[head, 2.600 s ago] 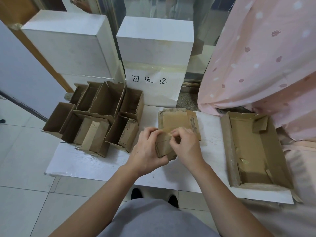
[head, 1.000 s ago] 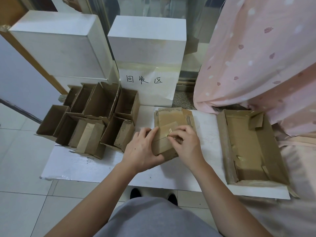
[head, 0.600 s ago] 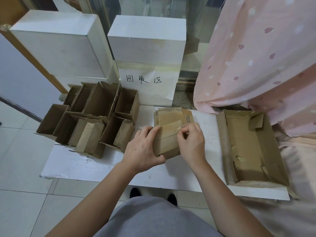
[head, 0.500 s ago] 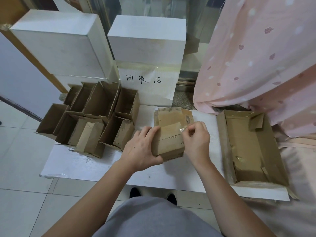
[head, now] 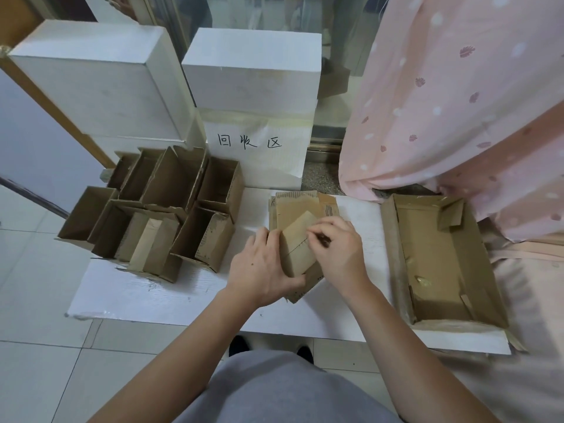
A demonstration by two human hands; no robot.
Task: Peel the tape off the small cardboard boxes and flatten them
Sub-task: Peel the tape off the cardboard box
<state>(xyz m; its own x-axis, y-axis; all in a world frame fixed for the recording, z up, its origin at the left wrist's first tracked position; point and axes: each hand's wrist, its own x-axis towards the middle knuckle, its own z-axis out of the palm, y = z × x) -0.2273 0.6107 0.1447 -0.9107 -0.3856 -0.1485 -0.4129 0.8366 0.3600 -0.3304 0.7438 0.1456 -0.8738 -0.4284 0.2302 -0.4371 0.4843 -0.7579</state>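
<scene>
Head view, only one. I'm watching the left hand [head: 262,270] gripping the box [head: 297,248] from its left side, fingers curled round the far-left edge, thumb under the near end. The right hand [head: 338,250] is sitting on the box's right side, fingertips [head: 314,236] pinched together at the seam; I'm judging it's pinching tape there, but the tape itself is too thin and clear to make out. The box is being held just above the white board [head: 183,297], mid-table, overlapping the near edge of the flat stack [head: 302,206] behind it.

Left of the hands, the open boxes [head: 171,209] are standing clustered, untouched. Right, the tray [head: 439,261] is lying on the board with scraps inside. Far side, a white block [head: 253,87] carrying a handwritten label, and pink cloth [head: 457,102] hanging at right.

Handling, my read: the box is light, thin corrugated, stiff on the panels but creasing easily at folds. I'm expecting the tape to tear the paper face if yanked. Best hold is across the panel edges with the left, peeling low along the seam with the right.
</scene>
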